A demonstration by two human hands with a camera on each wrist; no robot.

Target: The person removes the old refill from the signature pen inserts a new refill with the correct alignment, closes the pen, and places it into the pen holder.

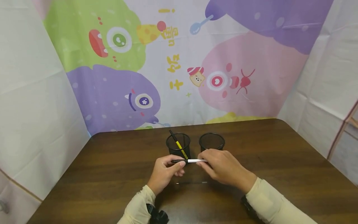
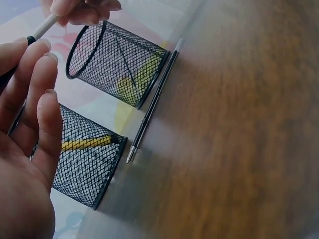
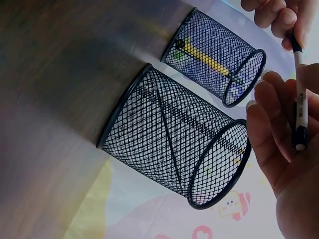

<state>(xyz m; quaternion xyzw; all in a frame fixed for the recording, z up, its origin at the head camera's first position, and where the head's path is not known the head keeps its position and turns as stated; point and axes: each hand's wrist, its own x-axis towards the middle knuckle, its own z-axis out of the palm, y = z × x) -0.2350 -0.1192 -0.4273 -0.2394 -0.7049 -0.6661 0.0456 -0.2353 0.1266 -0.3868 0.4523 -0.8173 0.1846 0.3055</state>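
Observation:
A black-and-white pen is held level between both hands above the table. My left hand pinches its black end between thumb and fingers. On the white end, my right hand has its thumb and fingertips closed. In the right wrist view the white barrel ends in a black tip by the right palm. A thin pen refill with a metal point lies on the table below the hands, touched by neither.
Two black mesh pen cups stand just beyond the hands. The left cup holds a yellow-and-black pen. Inside the right cup leans a thin dark stick. A cartoon-printed cloth hangs behind the brown table.

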